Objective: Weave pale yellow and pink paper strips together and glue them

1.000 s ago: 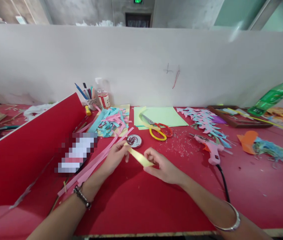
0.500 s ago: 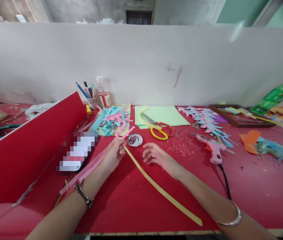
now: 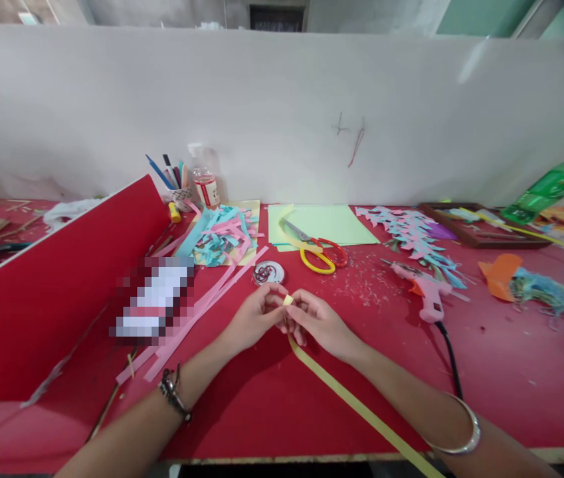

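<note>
A long yellow paper strip [image 3: 351,401] runs from my fingers down toward the table's front edge at the right. My left hand [image 3: 254,318] and my right hand [image 3: 319,322] meet over the red table [image 3: 272,398], both pinching the strip's upper end between fingertips. A small round tin [image 3: 268,272] with red clips lies just beyond my hands. Long pink paper strips [image 3: 196,312] lie to the left of my left hand.
Yellow-and-red scissors [image 3: 317,252] rest on light green paper [image 3: 331,224]. A pink glue gun [image 3: 424,292] with a black cord lies at right. A red board [image 3: 47,292] leans at left. Cut blue and pink paper [image 3: 222,232], a pen cup [image 3: 178,192], a small bottle [image 3: 204,182] and a green bottle [image 3: 551,189] stand behind.
My right hand had let go of the strip and now pinches its end again, beside my left hand. Both hands moved closer together and the strip's free end slid toward the table's front edge.
</note>
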{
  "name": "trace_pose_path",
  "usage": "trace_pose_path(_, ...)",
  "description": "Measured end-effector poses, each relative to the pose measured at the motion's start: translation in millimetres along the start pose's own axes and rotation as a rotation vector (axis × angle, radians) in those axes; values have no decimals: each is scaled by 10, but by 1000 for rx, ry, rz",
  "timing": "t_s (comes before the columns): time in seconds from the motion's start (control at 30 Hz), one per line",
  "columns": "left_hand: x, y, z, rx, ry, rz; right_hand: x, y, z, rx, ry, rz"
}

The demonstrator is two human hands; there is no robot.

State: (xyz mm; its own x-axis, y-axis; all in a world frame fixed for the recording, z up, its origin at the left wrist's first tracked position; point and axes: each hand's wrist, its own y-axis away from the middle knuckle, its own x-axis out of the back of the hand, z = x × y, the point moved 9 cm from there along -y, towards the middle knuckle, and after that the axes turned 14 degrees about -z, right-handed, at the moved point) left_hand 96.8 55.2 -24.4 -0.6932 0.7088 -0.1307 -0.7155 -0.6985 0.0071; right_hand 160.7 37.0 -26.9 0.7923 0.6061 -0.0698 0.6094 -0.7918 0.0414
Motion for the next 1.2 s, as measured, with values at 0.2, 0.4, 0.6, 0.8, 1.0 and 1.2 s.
trace_pose_path(0.2, -25, 15, -4, 6, -10, -50, 73, 22, -40, 8, 63, 16)
trace_pose_path(0.4, -64, 15, -2, -4, -5, -85, 78, 28, -60, 31, 68, 1)
trace_pose_path(0.6, -123, 24, 12, -25, 27, -141, 106, 43, -47, 23, 95, -8)
trace_pose_path(0.8, -166, 34, 22, -35, 56, -187, 88, 46, -39, 5, 126, -32)
trace_pose_path(1.0, -133, 48, 10, 20, 17, -131, 162, 67, -107, 62, 212, 80)
trace_pose_path(1.2, -140, 28, -32, 115, -12, -100, 174, 57, -75, 52, 180, 85)
